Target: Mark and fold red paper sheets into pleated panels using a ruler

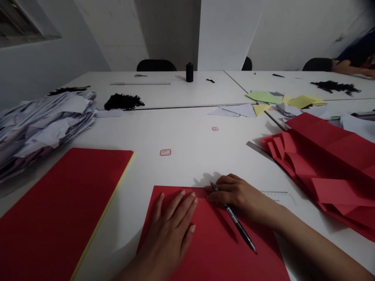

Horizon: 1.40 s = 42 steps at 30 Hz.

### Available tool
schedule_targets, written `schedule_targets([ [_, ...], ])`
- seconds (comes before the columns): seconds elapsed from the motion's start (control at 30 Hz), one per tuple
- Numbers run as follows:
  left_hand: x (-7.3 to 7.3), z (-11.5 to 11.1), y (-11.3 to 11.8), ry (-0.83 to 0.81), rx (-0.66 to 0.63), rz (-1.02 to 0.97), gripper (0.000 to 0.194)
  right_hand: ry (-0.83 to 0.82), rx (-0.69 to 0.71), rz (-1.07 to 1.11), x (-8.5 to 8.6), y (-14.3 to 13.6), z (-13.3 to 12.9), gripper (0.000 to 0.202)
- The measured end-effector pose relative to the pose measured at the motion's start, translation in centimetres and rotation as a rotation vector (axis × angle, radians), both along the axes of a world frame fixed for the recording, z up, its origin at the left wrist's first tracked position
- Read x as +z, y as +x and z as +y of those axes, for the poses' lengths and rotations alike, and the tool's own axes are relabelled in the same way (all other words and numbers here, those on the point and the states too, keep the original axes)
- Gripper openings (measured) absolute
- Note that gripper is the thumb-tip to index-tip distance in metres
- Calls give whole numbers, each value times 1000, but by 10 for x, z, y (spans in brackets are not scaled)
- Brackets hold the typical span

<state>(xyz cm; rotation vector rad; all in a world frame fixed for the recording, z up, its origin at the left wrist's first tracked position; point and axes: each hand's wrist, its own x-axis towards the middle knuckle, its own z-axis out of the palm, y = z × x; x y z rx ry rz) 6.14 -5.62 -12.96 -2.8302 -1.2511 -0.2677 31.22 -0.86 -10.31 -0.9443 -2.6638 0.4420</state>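
Note:
A red sheet of paper (213, 249) lies in front of me on the white table. My left hand (171, 230) rests flat on its upper left part, fingers spread. Near the top edge of the sheet, my right hand (244, 199) is closed around a black pen (241, 230), whose far end points up and away and whose near end slants toward me. A clear ruler (278, 196) runs along that top edge, partly under both hands, and sticks out to the right. The right fingertips touch down around the ruler and paper edge; exactly what they press is hidden.
A stack of red and yellow-edged paper (67, 195) lies left, beside a heap of white scraps (49, 125). Folded red paper (331, 164) covers a metal ruler (259, 151) at right. Farther back are black yarn (123, 101), a thread spool (189, 73) and a person's arm (351, 69).

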Motion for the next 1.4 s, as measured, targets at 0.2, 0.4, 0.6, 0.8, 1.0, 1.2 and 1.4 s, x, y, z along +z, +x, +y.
schedule_targets([
  [0.2, 1, 0, 1, 2, 1, 3, 52, 8, -11, -7, 0, 0, -1, 27],
  [0.4, 0, 0, 1, 15, 5, 40, 52, 9, -1, -17, 2, 0, -1, 26],
  [0.6, 2, 0, 1, 13, 4, 58, 53, 8, -8, -28, 4, -1, -1, 28],
  [0.8, 2, 1, 1, 2, 1, 41, 53, -1, 3, -22, 5, -1, -1, 27],
  [1.0, 3, 1, 1, 5, -5, 49, 53, -18, -2, -31, 7, -1, -1, 29],
  [1.2, 1, 2, 1, -3, 0, 20, 57, -67, -67, -38, 7, 2, -1, 24],
  [1.4, 1, 3, 2, -8, -3, -2, 57, -65, -147, -38, 8, 5, 0, 26],
])
